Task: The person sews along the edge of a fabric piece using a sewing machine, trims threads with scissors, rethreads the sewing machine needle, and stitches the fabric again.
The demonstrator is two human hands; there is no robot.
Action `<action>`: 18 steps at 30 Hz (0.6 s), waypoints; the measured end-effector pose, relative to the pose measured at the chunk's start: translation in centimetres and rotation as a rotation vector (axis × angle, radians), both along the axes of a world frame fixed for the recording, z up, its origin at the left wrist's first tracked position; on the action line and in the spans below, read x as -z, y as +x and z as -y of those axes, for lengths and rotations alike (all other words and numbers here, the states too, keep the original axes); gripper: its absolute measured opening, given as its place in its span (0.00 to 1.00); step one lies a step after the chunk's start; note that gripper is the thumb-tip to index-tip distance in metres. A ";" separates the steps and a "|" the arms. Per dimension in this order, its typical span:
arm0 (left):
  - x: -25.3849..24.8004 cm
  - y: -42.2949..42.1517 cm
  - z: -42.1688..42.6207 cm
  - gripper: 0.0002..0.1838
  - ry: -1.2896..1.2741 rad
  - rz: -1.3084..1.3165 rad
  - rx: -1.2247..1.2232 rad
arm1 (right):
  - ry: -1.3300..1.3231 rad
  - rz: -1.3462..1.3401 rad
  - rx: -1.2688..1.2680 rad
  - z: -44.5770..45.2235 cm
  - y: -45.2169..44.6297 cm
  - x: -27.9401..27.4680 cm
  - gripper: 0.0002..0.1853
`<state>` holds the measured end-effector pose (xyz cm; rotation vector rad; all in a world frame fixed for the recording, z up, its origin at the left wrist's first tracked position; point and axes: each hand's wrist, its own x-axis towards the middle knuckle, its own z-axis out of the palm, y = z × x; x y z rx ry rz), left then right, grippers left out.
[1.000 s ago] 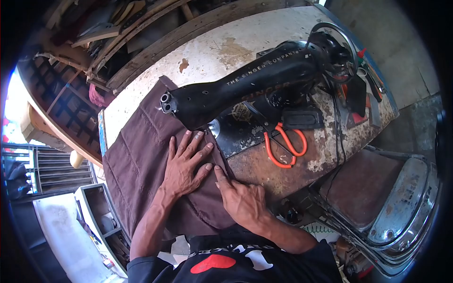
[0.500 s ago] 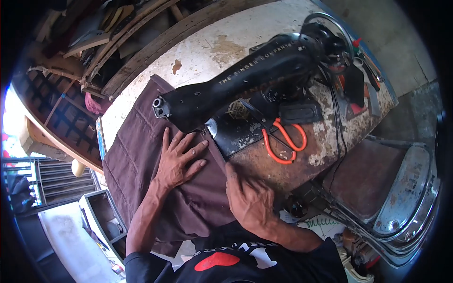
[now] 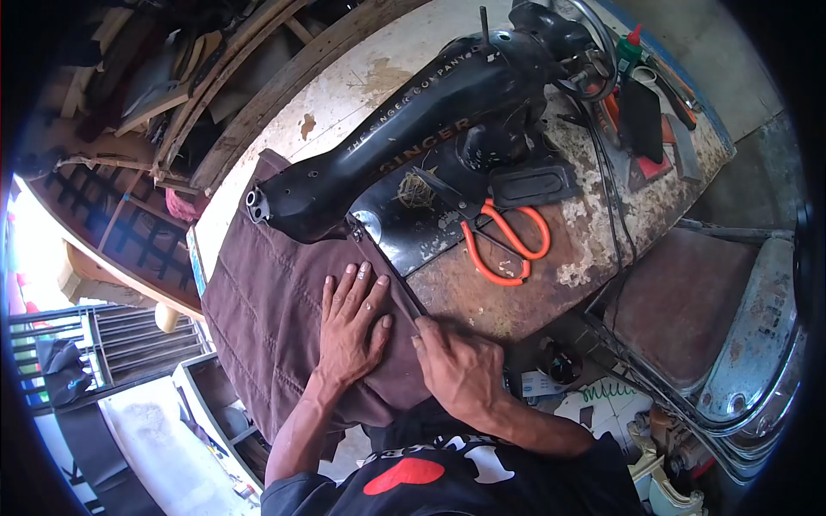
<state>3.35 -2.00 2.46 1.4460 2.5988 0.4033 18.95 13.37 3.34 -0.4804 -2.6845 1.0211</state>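
Note:
Brown fabric [image 3: 267,318] with stitched lines lies across the table and passes under the head of a black Singer sewing machine [image 3: 404,120]. My left hand [image 3: 351,331] rests flat on the fabric below the needle area, its fingers stretched out. At the fabric's right edge, my right hand [image 3: 460,365] has its thumb and forefinger closed on the folded border; its other fingers curl under and are partly hidden. Scissors with orange handles [image 3: 503,245] lie on the machine bed and tabletop, right of the fabric. The needle itself is hard to make out.
The worn table [image 3: 482,314] also carries a black rectangular piece [image 3: 533,183], dark cables [image 3: 607,181], a green bottle with a red cap [image 3: 630,52] and several tools at the right. Stacked metal-framed chairs [image 3: 688,310] stand to the right. A wooden rack [image 3: 249,112] is at the upper left.
The view has shifted, showing the machine farther up and left. My left hand sits farther from the needle area, with fingers closer together. My right hand still pinches the fabric's edge.

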 end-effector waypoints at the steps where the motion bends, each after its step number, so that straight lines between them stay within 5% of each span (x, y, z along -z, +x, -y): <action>1: 0.0 0.0 0.0 0.32 -0.013 -0.005 0.008 | -0.029 -0.001 0.019 -0.3 0.1 -0.1 0.14; 18: -0.2 -0.9 0.8 0.31 -0.079 -0.049 0.113 | -0.046 0.018 -0.061 1.0 0.8 -0.2 0.23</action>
